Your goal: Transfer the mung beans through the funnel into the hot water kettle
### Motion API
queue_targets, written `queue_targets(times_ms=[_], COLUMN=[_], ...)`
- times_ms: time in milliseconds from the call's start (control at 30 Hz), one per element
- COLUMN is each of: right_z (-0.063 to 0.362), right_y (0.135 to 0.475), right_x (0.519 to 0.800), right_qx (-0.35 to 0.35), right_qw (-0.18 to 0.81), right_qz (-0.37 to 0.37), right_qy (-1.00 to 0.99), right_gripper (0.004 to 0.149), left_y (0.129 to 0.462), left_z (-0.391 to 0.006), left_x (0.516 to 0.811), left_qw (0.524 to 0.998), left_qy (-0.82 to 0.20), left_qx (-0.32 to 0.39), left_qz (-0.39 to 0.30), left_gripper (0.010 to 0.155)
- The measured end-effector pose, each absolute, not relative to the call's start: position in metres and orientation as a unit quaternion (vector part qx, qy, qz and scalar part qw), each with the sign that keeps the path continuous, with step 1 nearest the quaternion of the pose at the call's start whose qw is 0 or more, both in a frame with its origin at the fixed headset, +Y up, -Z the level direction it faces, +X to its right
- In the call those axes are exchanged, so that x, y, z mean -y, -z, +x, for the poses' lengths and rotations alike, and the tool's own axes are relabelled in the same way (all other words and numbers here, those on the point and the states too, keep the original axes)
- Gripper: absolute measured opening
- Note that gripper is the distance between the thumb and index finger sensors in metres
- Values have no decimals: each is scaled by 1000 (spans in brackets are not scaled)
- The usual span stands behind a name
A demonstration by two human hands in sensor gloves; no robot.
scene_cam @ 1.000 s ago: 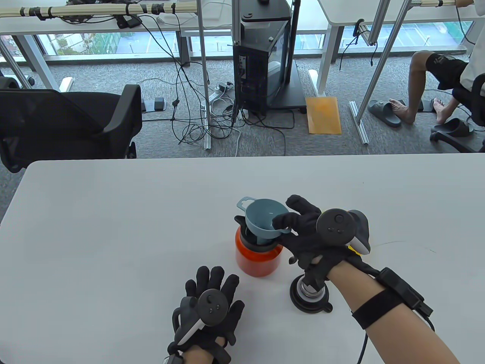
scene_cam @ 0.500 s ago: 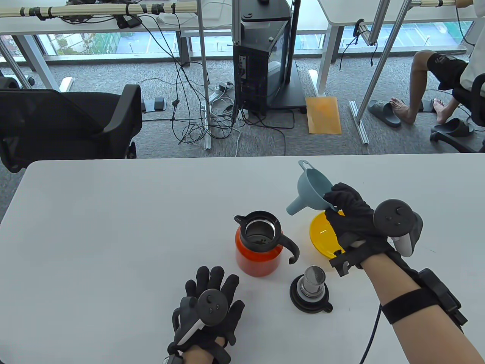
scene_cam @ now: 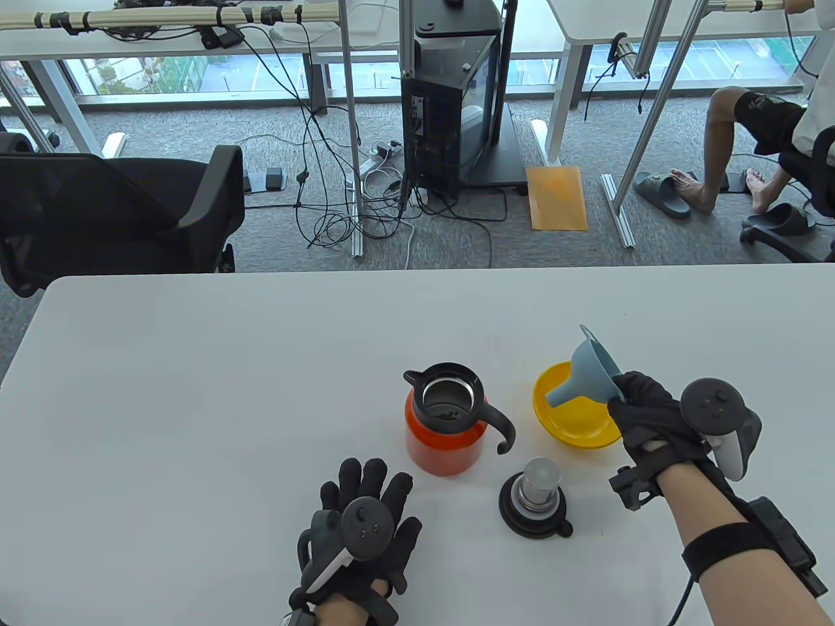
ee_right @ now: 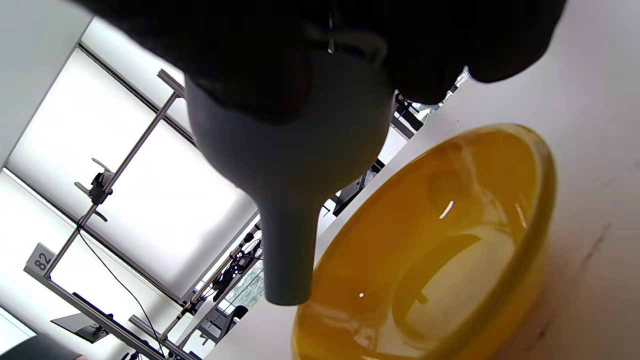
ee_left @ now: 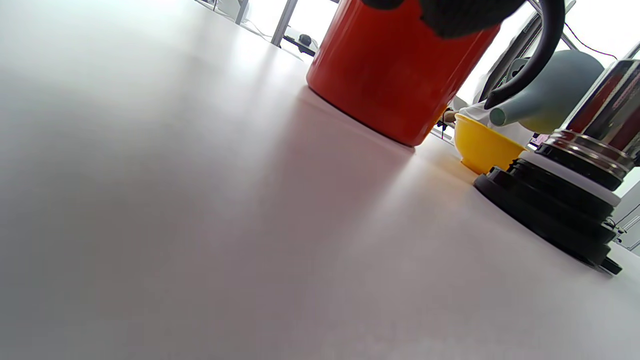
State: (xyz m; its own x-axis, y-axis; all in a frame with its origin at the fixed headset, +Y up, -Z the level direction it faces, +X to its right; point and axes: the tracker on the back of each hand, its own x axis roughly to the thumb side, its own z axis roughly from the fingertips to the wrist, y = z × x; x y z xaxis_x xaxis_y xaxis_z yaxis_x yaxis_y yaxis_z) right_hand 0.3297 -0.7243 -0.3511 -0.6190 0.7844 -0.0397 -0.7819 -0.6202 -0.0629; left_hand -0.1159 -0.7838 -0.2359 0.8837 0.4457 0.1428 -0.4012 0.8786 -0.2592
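The orange kettle (scene_cam: 443,427) stands open at the table's middle, with dark beans inside its steel mouth; it also shows in the left wrist view (ee_left: 400,70). My right hand (scene_cam: 646,417) holds the blue funnel (scene_cam: 590,375) tilted, its spout over the yellow bowl (scene_cam: 574,424). In the right wrist view the funnel (ee_right: 300,165) hangs just above the bowl (ee_right: 450,240), which looks empty. My left hand (scene_cam: 362,528) rests flat on the table in front of the kettle, fingers spread, holding nothing.
The kettle's black lid (scene_cam: 535,499) with its steel plug lies upside down between the kettle and my right arm; it also shows in the left wrist view (ee_left: 565,185). The table's far edge (scene_cam: 417,270) is beyond, with an office chair (scene_cam: 117,208) behind it.
My right hand lifted the funnel out of the kettle's mouth, swung it right, and lowered it over the yellow bowl. The left hand has not moved.
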Motion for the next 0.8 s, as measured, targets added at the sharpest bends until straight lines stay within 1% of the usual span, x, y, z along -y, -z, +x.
queue_targets(times_ms=[100, 267, 333, 433, 500, 633, 700, 800], right_z=[329, 326, 325, 324, 322, 311, 304, 287], right_y=[351, 351, 352, 352, 351, 345, 341, 333], right_x=[731, 731, 730, 724, 719, 699, 690, 677], right_qx=[-5, -14, -15, -14, -13, 7, 13, 10], right_qw=[419, 396, 396, 404, 417, 417, 420, 412], right_qz=[-33, -40, -36, -27, -18, 20, 36, 82], right_qy=[-907, -917, -917, -914, -909, -909, -907, -908], right_gripper=[46, 50, 53, 63, 68, 80, 81, 81], left_y=[236, 236, 236, 236, 236, 236, 236, 236], left_z=[-116, -115, -115, -115, -115, -115, -115, -114], left_x=[784, 784, 784, 784, 784, 784, 784, 784], left_qw=[964, 964, 964, 964, 964, 964, 964, 964], left_qy=[-220, -219, -221, -221, -221, -221, -220, -220], left_qx=[101, 102, 103, 102, 102, 103, 103, 102], left_qz=[-111, -110, -108, -109, -109, -108, -109, -110], left_gripper=[72, 72, 72, 71, 72, 72, 71, 71])
